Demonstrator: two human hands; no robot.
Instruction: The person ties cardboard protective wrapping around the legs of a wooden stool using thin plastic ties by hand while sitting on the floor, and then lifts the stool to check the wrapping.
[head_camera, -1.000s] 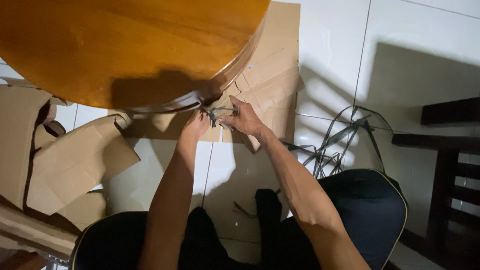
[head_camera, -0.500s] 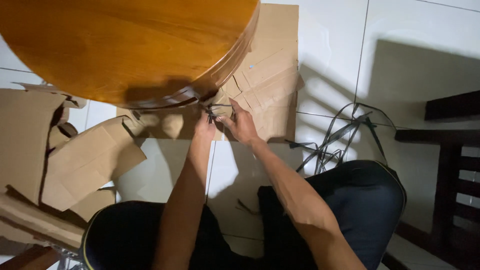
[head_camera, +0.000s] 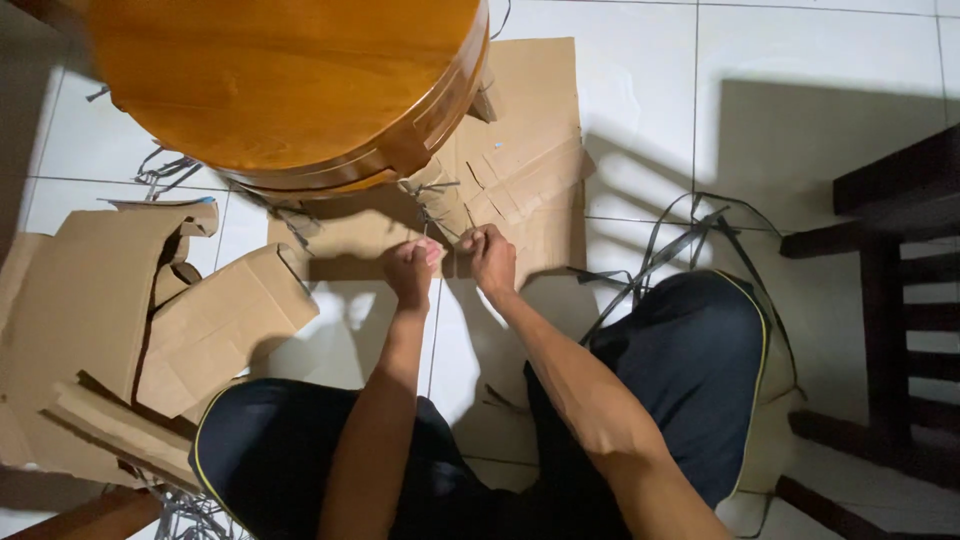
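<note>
Pinching a thin strap (head_camera: 432, 215) between them, the left hand (head_camera: 412, 268) and right hand (head_camera: 490, 256) sit close together over cardboard (head_camera: 530, 150) beside the round wooden table (head_camera: 290, 80).

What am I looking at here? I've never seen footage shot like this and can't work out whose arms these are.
The camera sits on a person's head and looks down, so the arms are their own. They squat on a white tiled floor. The left hand and right hand are closed close together, seemingly pinching a thin dark strap below a round wooden table; the grip is too small to confirm. Flattened cardboard lies underneath, more folded cardboard pieces at left, loose dark straps at right, beside a dark wooden chair.
</note>
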